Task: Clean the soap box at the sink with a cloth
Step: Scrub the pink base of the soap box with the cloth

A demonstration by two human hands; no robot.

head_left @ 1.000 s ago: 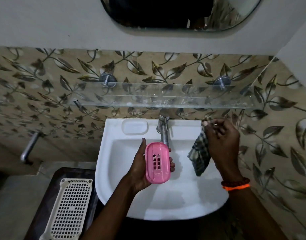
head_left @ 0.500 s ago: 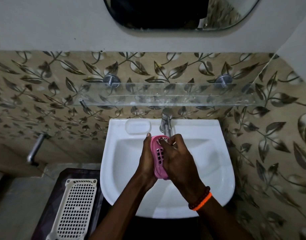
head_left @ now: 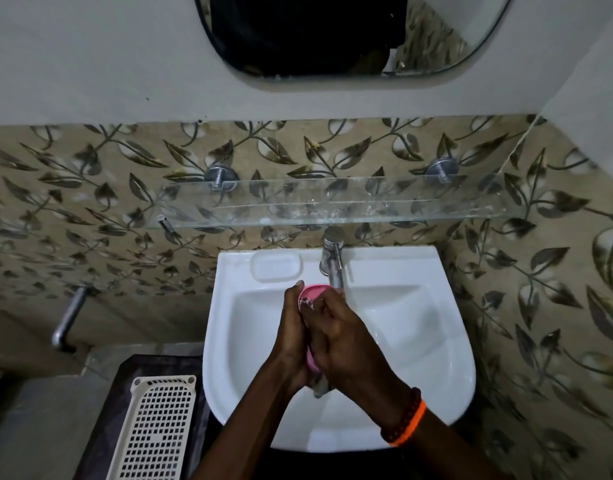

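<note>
The pink soap box (head_left: 314, 292) is held upright over the white sink (head_left: 419, 341), just below the tap (head_left: 334, 261). My left hand (head_left: 293, 327) grips it from the left side. My right hand (head_left: 343, 341) covers its front and presses the cloth (head_left: 320, 388) against it. Only a small grey bit of the cloth shows below my hands, and another scrap shows near the box's top edge. Most of the box is hidden between my hands.
A moulded soap recess (head_left: 275, 266) sits at the sink's back left. A glass shelf (head_left: 333, 202) runs along the leaf-patterned wall above the tap, with a mirror (head_left: 333, 36) higher up. A cream perforated basket (head_left: 156, 427) lies on a dark surface to the left.
My right hand brought the checked cloth from the right of the sink onto the soap box. It now covers the box's front, and both hands sit slightly lower.
</note>
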